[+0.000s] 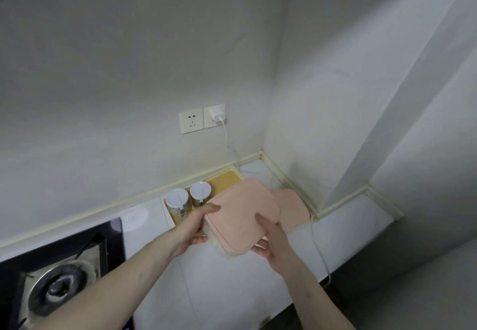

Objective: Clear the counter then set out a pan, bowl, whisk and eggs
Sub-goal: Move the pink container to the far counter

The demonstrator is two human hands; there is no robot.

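Both my hands hold a clear plastic container with a pink lid (241,213) above the white counter (232,291). My left hand (196,223) grips its left side, thumb on the lid's edge. My right hand (271,242) grips its near right corner, thumb on top of the lid. A second pink-lidded container (293,207) rests on the counter behind it, by the corner wall. No pan, bowl, whisk or eggs are in view.
A yellow tray (227,178) against the back wall carries two glass jars with white lids (176,200). A black gas hob (59,275) lies at the left. A white charger (218,114) sits in the wall socket, its cable (321,254) trailing over the counter's front edge.
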